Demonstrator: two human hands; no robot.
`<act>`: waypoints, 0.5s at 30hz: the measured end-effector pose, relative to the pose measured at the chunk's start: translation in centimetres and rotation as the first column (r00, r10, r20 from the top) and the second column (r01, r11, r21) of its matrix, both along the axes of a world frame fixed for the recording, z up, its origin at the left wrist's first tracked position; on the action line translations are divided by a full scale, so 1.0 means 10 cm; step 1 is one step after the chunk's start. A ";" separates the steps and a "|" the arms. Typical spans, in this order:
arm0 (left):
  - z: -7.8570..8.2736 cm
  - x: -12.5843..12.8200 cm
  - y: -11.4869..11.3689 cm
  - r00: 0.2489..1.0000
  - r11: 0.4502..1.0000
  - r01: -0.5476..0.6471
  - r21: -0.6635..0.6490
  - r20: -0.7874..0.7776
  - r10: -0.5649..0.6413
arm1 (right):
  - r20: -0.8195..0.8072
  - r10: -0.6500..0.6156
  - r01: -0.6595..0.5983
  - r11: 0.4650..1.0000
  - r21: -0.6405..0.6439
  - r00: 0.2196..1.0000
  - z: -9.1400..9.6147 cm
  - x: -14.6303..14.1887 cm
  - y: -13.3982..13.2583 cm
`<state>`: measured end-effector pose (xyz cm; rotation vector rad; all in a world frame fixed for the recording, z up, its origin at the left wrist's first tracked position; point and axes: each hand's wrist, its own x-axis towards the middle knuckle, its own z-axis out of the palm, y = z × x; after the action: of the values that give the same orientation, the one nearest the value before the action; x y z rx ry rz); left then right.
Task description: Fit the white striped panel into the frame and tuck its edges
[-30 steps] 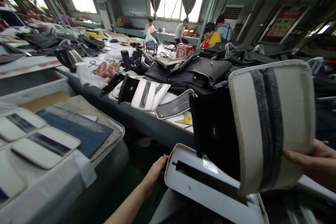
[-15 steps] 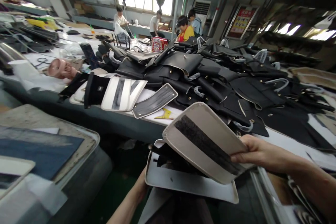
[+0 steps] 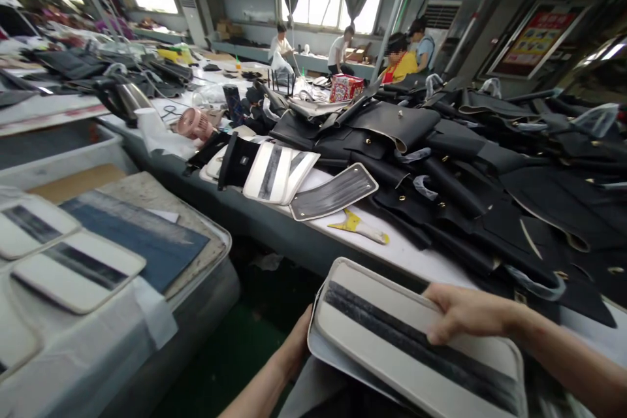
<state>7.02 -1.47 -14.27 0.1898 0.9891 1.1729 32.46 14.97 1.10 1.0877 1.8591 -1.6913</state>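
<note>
Toward five o'clock, the striped panel (image 3: 396, 341) lies long axis ten-to-four, its middle at eight o'clock from the nearer right hand (image 3: 460, 312), which pinches its far edge; the left hand's (image 3: 300, 338) grip, at its ten-o'clock end, is hidden.

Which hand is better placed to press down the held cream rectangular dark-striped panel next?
Probably the right hand: its thumb lies on the panel near the stripe. The left hand is at the left end, partly hidden.
</note>
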 end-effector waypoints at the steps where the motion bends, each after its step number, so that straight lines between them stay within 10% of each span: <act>1: 0.03 0.00 0.00 1.000 1.000 -0.003 0.019 -0.004 0.003 | 0.038 0.006 -0.005 0.999 -0.032 0.999 -0.09 -0.07 0.03; 7: 0.11 0.01 0.04 1.000 0.997 -0.030 0.066 0.000 0.030 | 0.236 0.039 -0.103 0.959 0.265 0.971 -0.31 -0.23 -0.02; 15: -0.03 -0.03 0.08 0.997 0.996 -0.046 0.074 0.068 0.041 | 0.032 0.154 -0.107 0.509 0.854 0.988 -0.45 -0.13 -0.55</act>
<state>6.74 -0.65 -14.60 0.1890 0.8953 1.2499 31.12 9.50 -3.43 1.1578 2.8294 -0.6035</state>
